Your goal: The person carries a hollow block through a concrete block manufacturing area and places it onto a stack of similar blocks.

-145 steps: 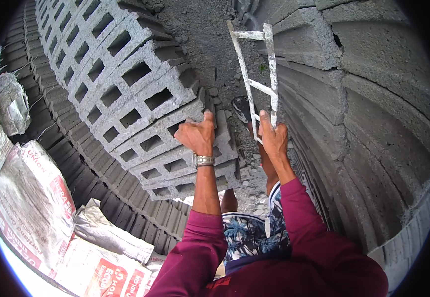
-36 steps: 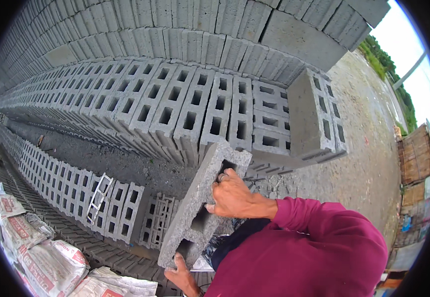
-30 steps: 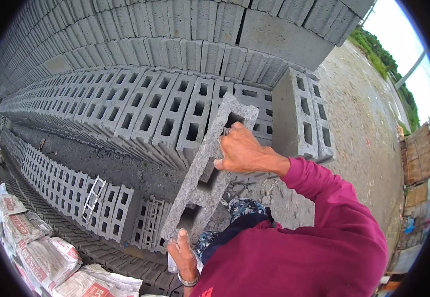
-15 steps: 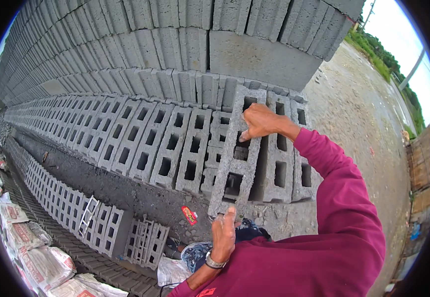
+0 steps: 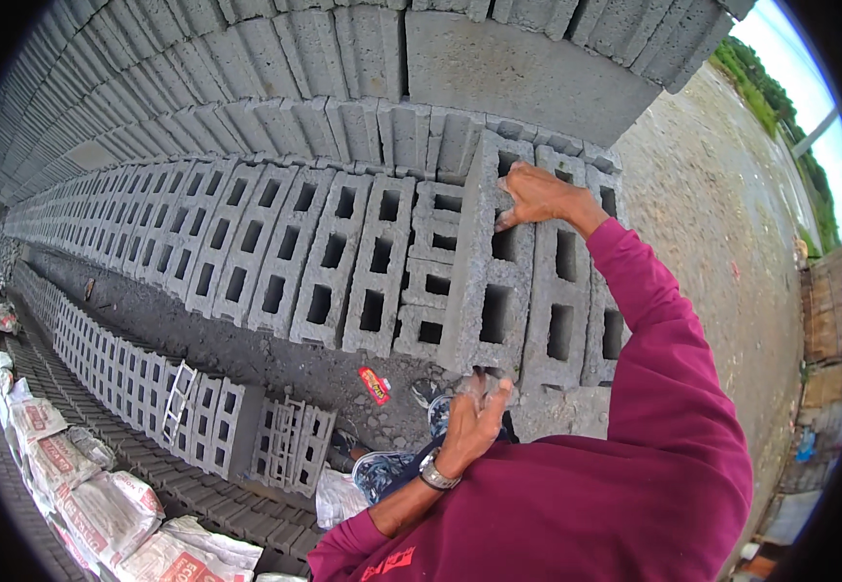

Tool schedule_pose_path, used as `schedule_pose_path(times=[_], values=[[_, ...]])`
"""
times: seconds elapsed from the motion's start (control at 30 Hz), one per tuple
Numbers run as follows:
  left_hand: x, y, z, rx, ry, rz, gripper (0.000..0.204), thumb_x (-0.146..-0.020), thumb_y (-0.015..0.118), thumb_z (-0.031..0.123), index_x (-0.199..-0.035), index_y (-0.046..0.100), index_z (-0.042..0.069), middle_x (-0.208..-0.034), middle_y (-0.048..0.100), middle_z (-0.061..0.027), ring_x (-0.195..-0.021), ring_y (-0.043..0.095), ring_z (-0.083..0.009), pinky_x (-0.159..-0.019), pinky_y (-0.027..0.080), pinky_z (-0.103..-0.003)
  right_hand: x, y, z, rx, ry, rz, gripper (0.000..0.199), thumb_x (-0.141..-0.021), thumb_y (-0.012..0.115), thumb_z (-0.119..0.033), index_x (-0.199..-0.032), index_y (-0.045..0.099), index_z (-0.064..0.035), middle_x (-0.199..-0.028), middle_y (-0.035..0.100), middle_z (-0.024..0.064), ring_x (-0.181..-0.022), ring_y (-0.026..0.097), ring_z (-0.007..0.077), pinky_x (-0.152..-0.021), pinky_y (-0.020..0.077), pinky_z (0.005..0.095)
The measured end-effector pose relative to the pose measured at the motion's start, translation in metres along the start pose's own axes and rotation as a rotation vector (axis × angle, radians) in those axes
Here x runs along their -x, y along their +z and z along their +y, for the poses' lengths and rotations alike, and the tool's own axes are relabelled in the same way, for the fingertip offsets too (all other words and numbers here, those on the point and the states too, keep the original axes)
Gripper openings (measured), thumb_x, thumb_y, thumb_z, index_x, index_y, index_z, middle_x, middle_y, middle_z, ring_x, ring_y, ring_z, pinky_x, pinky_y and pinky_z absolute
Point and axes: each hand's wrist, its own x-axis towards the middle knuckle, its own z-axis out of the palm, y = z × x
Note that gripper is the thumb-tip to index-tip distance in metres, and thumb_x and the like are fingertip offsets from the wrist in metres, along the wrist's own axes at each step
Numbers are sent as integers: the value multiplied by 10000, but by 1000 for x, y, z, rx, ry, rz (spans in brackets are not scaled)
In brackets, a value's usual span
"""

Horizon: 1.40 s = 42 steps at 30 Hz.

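A grey hollow concrete block stands on edge at the right end of a long row, its openings facing up. At its far end my right hand grips it, with fingers hooked into one of the openings. Against the near end my left hand is closed, thumb up; its fingertips are blurred and partly hidden under the block's edge. Close along the right side of the held block stands another hollow block. To its left are smaller stacked blocks.
A tall wall of stacked blocks rises behind the row. At lower left are a second block row, a white metal frame and filled sacks. A red wrapper lies on the ground. A dirt road runs along the right.
Both hands have moved the held block to the right, against the neighbouring block, closing the gap between them. The head view has also shifted slightly.
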Motion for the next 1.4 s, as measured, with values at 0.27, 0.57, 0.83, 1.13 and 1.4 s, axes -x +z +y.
schedule_pose_path(times=[0.27,0.57,0.83,1.13,1.4], values=[[80,-199,-32,-148,-40,-101,615,-941,644,377,-1339,524,-75,-1192,653,-283,-1085,676,-300,-879,527,-345,27,-50,-76,123,177,252,525,-785,752,-401,-1137,684,-19,-1015,688,214,-1047,630,387,-925,472,440],[333,-464,-94,-8,-173,1058,481,-992,586,356,-1320,588,3,-1147,700,-125,-1067,654,-199,-872,497,-321,-6,-35,-343,-359,7,217,426,-843,740,-251,-1162,674,25,-1112,702,201,-1065,667,291,-910,496,376],[497,-480,-270,-66,-558,1371,429,-973,600,315,-1169,647,-64,-932,716,-128,-844,653,-164,-750,507,-305,-72,124,-522,-406,-160,-524,467,-852,745,-299,-1173,662,30,-1106,703,216,-1032,691,302,-865,535,372],[334,-380,-492,-23,-851,1277,418,-841,646,361,-1039,716,0,-942,706,-247,-908,669,-416,-861,513,-474,-144,248,-558,-399,-91,-838,517,-875,733,-304,-1226,624,59,-1125,699,215,-1046,687,272,-891,532,354],[150,-461,-626,-607,-1158,1135,757,-772,657,603,-1137,642,-60,-1148,650,-240,-1227,516,-372,-1104,280,-523,-198,283,-527,-518,41,-821,501,-903,714,-286,-1238,611,72,-1116,704,192,-1054,675,246,-902,519,340]])
